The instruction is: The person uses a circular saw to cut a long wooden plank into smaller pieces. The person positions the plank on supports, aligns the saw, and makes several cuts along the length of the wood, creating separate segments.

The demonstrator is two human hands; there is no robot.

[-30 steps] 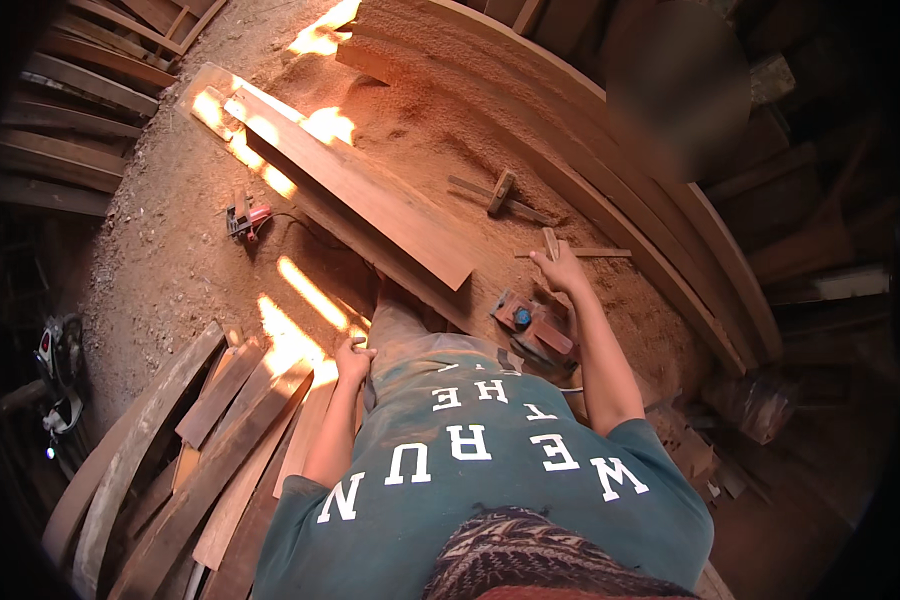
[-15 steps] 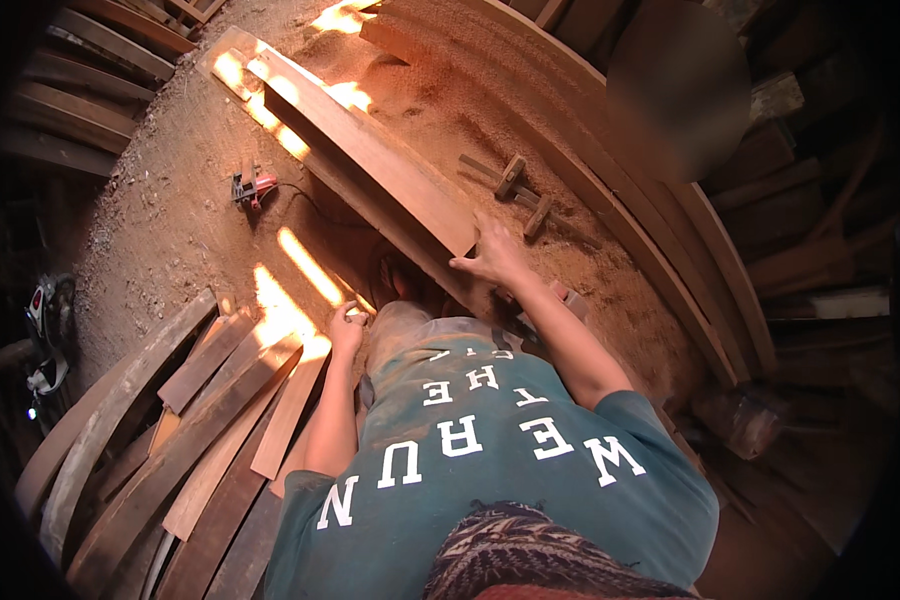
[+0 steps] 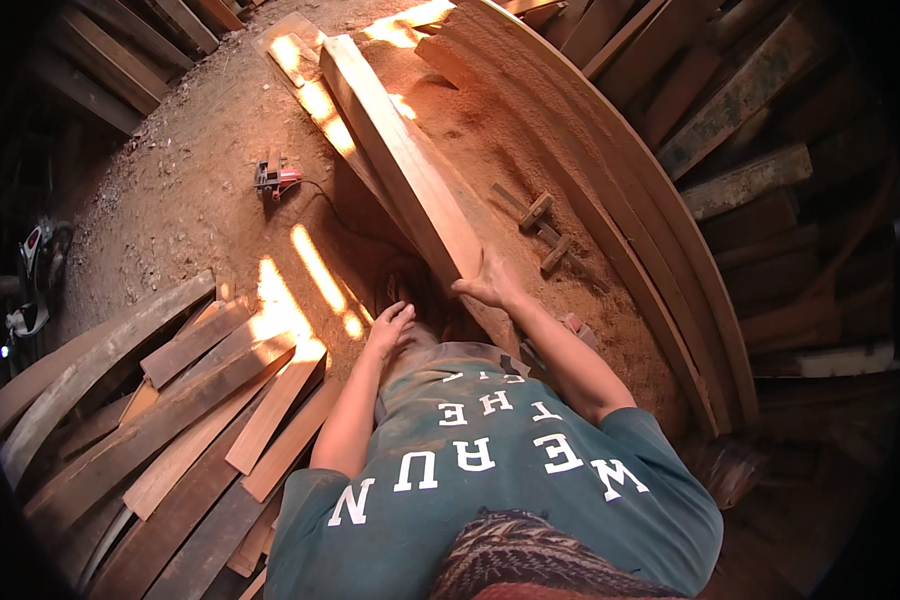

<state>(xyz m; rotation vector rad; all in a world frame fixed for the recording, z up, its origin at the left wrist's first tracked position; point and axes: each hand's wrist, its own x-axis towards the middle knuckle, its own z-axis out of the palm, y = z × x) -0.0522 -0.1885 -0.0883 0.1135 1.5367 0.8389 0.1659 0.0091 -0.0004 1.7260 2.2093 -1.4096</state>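
Right hand (image 3: 492, 284) clasps plank (image 3: 406, 158) end, thumb spread. Left hand (image 3: 392, 322), left of grip, loose, empty. Likely positioning step; next calls for steadying.

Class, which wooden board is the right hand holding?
The pale-topped plank, uppermost at centre: the right hand holds its near end; neither hand touches the boards piled lower left.

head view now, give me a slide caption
Right hand gripping the near end of a long pale-brown wooden plank, left hand apart from it.
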